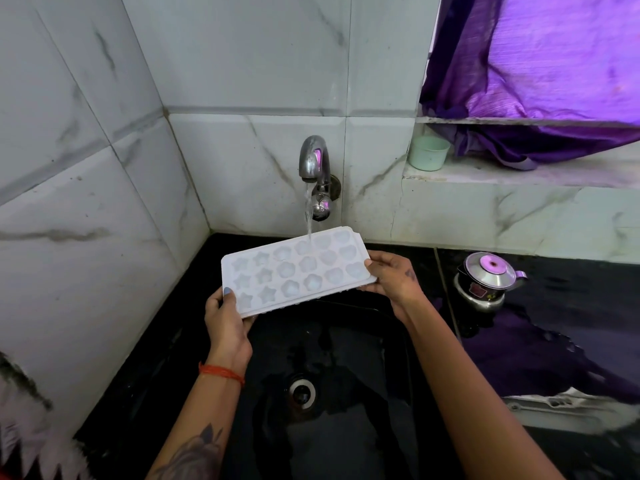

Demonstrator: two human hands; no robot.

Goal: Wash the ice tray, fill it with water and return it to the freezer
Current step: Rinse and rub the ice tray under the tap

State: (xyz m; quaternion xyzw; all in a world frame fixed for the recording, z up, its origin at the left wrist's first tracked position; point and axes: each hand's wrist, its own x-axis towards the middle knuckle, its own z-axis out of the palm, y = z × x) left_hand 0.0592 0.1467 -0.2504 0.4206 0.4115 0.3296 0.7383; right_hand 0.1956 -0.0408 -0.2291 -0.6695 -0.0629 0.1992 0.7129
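A white plastic ice tray (294,270) with star and round moulds is held level over the black sink (346,358). My left hand (227,327) grips its near left corner, thumb on top. My right hand (394,277) holds its right end, fingers curled round the edge. The chrome tap (313,161) on the tiled wall is running. Its stream (308,216) falls into a mould in the tray's far row, right of middle.
The sink drain (302,393) lies below the tray. On the wet black counter at the right stands a small steel kettle (486,280). A pale green cup (428,153) sits on the window ledge under a purple curtain (540,74). Tiled walls close in the left and back.
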